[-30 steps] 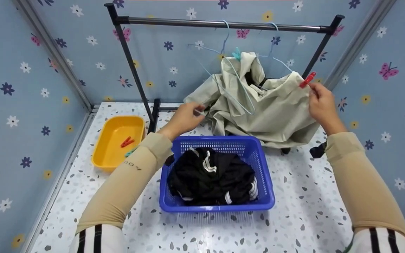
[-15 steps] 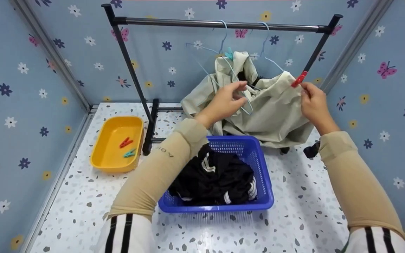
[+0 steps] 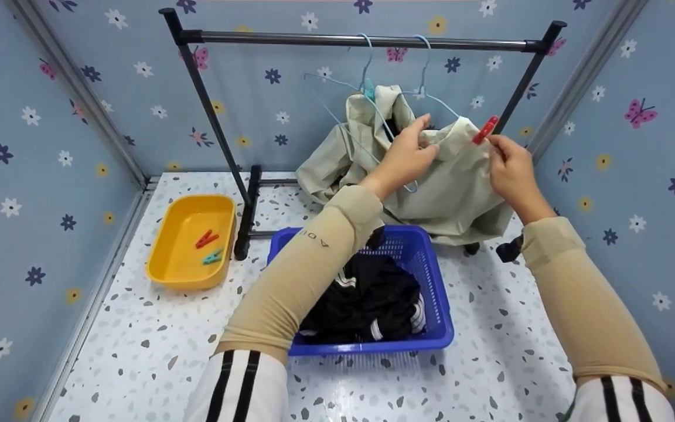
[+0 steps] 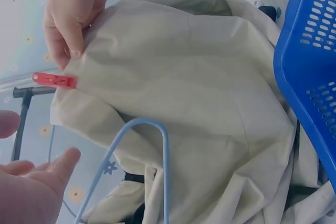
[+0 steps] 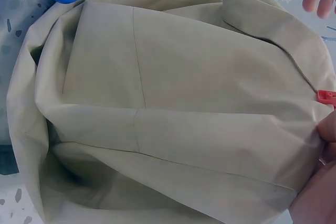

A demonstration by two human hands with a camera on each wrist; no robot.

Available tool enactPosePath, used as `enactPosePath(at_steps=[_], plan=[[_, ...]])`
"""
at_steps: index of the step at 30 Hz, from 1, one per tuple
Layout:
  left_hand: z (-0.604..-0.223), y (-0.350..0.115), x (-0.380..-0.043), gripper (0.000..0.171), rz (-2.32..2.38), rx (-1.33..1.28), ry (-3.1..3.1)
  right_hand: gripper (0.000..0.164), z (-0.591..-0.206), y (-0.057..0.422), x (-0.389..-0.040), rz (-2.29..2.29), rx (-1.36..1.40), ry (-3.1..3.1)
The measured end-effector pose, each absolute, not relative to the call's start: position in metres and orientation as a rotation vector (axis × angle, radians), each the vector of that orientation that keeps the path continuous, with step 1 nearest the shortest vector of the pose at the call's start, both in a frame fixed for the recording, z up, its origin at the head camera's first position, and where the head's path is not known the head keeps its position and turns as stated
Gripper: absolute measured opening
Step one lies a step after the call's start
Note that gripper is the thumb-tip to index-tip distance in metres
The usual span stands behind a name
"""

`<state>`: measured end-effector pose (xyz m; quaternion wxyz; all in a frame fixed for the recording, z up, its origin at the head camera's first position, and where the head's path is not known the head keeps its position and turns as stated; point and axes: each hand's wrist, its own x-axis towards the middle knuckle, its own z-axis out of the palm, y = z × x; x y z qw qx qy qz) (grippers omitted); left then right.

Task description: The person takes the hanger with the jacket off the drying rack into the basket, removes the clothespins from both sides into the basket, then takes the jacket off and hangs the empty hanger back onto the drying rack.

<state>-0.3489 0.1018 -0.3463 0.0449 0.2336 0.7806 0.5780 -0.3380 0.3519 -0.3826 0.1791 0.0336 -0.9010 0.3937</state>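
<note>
A pale beige garment, too bunched to tell its kind, hangs from a light blue wire hanger on the rack. A red clothespin clips its upper right corner, and a teal clothespin clips its upper left. My right hand pinches the cloth just below the red clothespin; thumb and fingers also show on the cloth in the left wrist view. My left hand reaches in front of the garment's upper edge, fingers apart and holding nothing. A second blue hanger hangs beside it, partly behind my left hand.
A black clothes rack stands at the back. In front of it, a blue basket holds black clothing with white stripes. At left, a yellow tub contains a red clothespin and a teal one.
My left hand has moved right and up, from the garment's left side to its upper edge. My right hand keeps its pinch as the clipped corner and hanger shift left.
</note>
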Motion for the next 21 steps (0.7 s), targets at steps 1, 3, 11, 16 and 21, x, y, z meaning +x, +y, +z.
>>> enactPosePath(at_steps=[1,3,11,16,21], plan=[[-0.346,0.102,-0.35,0.07,1.757,0.696,2.406,0.039,-0.382,0.352,-0.338,1.105,0.099,-2.542],[-0.346,0.1,-0.353,0.072,1.73,0.673,2.458,0.039,-0.381,0.351,-0.338,1.091,0.108,-2.535],[-0.349,0.088,-0.362,0.072,1.574,0.61,2.658,0.041,-0.377,0.351,-0.343,1.099,0.09,-2.567],[-0.364,0.082,-0.387,0.074,1.532,0.569,2.686,0.04,-0.376,0.348,-0.346,1.108,0.116,-2.556],[-0.368,0.072,-0.393,0.078,1.42,0.509,2.722,0.038,-0.376,0.347,-0.348,1.142,0.1,-2.567]])
